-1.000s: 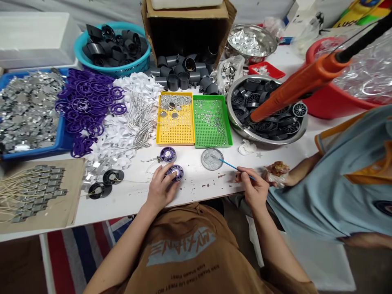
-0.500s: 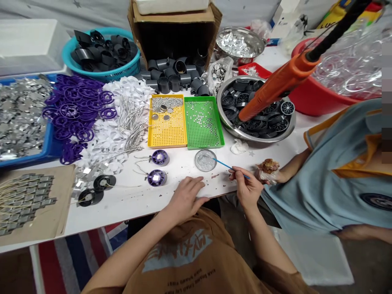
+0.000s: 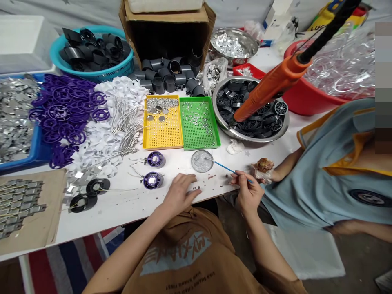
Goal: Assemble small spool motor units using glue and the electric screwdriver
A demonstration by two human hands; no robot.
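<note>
In my right hand [image 3: 249,194], fingers and thumb pinch a thin blue stick [image 3: 226,168] near its upper end. Its far tip rests in grey paste inside a small clear round dish [image 3: 192,164]. Palm down at the table's front edge lies my left hand [image 3: 179,194], open, its fingers stretched and holding nothing. To its left sit two black rings with purple centres and wires, one farther back [image 3: 156,159] and one nearer [image 3: 152,181]. Two black round parts [image 3: 98,187] with pale centres and thin wires lie farther left.
Behind the dish are a yellow tray [image 3: 163,139] and a green tray [image 3: 200,141] with small metal pieces. A steel bowl [image 3: 260,139] of black wheels holds an orange tool [image 3: 266,90]. At right, another person's hand [image 3: 278,171] holds food. Purple parts [image 3: 61,110] pile up left.
The view has shifted slightly, so the table's things sit farther left. My left hand has slid a little left, away from the dish. The stick's tip stays in the paste.
</note>
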